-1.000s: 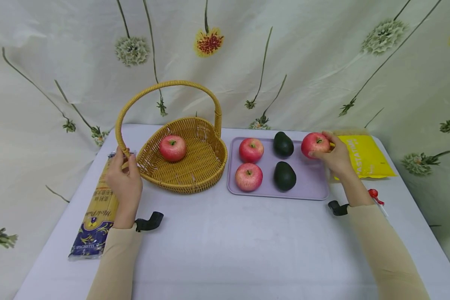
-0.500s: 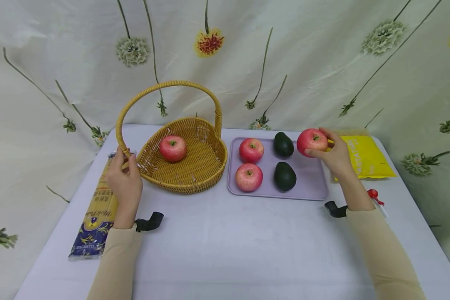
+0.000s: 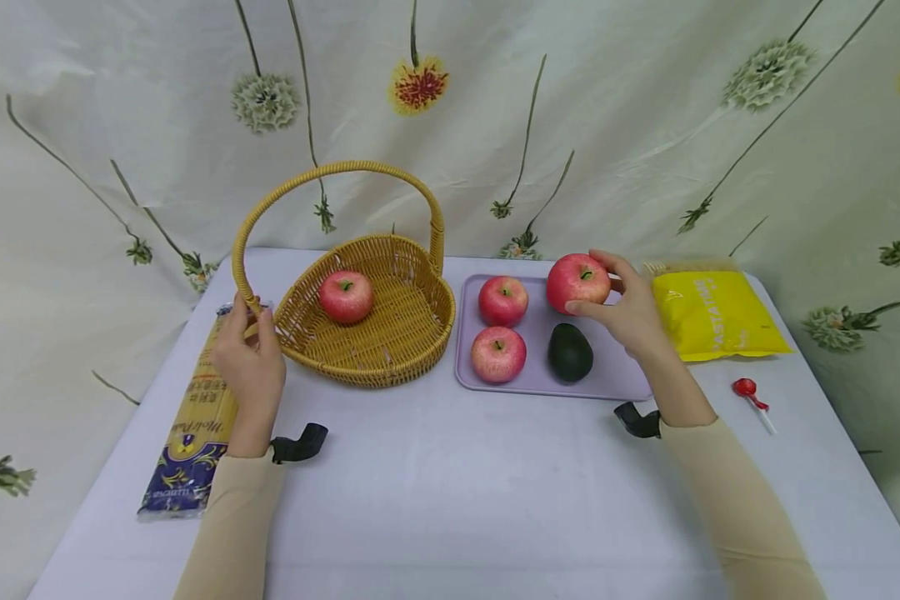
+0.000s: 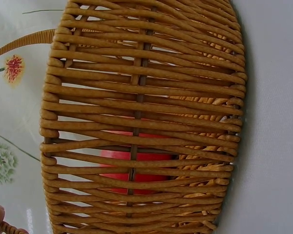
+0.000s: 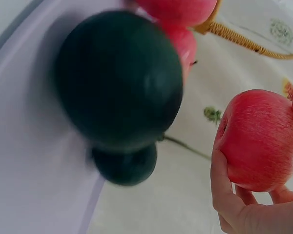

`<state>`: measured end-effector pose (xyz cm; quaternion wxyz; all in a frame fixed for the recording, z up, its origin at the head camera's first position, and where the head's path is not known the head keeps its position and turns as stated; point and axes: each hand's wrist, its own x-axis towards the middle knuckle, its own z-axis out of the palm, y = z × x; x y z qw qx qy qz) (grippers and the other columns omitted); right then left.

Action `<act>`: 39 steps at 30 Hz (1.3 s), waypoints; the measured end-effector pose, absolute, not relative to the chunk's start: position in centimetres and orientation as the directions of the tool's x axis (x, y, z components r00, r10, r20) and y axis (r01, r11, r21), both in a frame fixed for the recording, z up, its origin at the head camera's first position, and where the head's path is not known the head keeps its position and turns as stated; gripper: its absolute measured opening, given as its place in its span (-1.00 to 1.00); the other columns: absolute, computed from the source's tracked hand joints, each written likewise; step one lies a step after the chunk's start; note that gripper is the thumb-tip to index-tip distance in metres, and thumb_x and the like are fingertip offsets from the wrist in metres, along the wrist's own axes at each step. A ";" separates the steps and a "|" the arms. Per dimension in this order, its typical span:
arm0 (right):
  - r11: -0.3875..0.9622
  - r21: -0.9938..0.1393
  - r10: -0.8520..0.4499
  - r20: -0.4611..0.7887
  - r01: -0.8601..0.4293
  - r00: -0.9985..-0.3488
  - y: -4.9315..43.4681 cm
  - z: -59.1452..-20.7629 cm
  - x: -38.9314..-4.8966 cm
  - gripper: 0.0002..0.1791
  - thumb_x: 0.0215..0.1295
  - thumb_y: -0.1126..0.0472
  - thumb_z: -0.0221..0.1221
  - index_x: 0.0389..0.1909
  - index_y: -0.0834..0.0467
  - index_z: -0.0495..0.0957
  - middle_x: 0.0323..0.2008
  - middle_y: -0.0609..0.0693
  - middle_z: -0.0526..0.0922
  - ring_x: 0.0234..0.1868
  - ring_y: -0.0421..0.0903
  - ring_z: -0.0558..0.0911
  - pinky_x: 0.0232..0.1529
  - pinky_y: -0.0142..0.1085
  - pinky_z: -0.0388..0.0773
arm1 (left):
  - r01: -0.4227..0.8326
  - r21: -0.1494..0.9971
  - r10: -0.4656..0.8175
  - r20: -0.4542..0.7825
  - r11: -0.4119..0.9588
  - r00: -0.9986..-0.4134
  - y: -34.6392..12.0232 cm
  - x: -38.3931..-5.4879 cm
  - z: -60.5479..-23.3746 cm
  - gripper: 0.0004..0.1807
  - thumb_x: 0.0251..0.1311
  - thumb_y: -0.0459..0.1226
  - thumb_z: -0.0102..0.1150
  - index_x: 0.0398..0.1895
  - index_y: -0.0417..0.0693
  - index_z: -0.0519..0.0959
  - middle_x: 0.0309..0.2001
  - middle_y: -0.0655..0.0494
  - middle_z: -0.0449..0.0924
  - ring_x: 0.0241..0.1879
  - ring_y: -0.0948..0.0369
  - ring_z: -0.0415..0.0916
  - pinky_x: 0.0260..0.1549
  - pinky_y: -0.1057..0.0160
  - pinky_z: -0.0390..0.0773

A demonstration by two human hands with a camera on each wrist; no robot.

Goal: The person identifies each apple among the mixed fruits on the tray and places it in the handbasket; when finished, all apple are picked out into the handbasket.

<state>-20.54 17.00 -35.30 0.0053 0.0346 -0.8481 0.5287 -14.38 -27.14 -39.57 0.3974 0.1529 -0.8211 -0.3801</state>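
Note:
My left hand pinches the near end of the handle on a wicker basket. Inside the basket sits one red apple, whose red shows through the weave in the left wrist view. Another apple is gripped by my right hand, raised over the back of a lilac tray. On the tray rest two more apples, a rear apple and a front apple, beside a dark green avocado. A second avocado is hidden behind the held apple in the head view but shows in the right wrist view.
A spaghetti packet lies under and beside my left forearm. At the right are a yellow pasta bag and a red lollipop. A flowered cloth hangs behind the white table.
My right hand has lifted the apple from the tray's right end and carried it left, in front of the rear avocado. My left hand stays on the basket handle.

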 end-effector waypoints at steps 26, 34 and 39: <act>0.278 -0.922 -0.344 0.167 -0.270 -0.924 2.4 -34.0 -20.7 -0.12 -0.03 0.18 0.49 0.38 0.00 0.33 0.28 -0.05 0.41 0.19 -0.04 0.42 0.04 -0.17 0.60 | 0.084 0.737 -0.534 0.558 0.670 -0.636 -27.2 -14.4 -39.7 -0.55 0.44 -0.16 -0.02 0.29 -0.17 0.47 0.09 -0.13 0.62 0.03 0.05 0.60 -0.19 0.72 0.35; 0.341 -0.904 -0.338 0.137 -0.257 -0.931 -0.9 -34.3 -21.5 -0.12 -0.01 0.15 0.48 0.38 -0.01 0.32 0.28 0.00 0.39 0.21 -0.02 0.39 0.15 -0.12 0.50 | 0.083 0.739 -0.537 0.557 0.669 -0.634 -27.3 -14.4 -39.7 -0.55 0.44 -0.15 -0.01 0.30 -0.14 0.46 0.10 -0.11 0.62 0.04 0.06 0.60 -0.17 0.70 0.38; 0.371 -0.888 -0.343 0.141 -0.272 -0.929 -2.5 -35.2 -21.9 -0.13 0.02 0.18 0.46 0.39 0.05 0.30 0.27 0.06 0.40 0.25 -0.01 0.43 0.26 -0.13 0.45 | 0.069 0.742 -0.544 0.548 0.667 -0.635 -27.2 -14.4 -39.7 -0.54 0.44 -0.14 -0.01 0.31 -0.12 0.46 0.11 -0.09 0.62 0.05 0.08 0.60 -0.13 0.64 0.46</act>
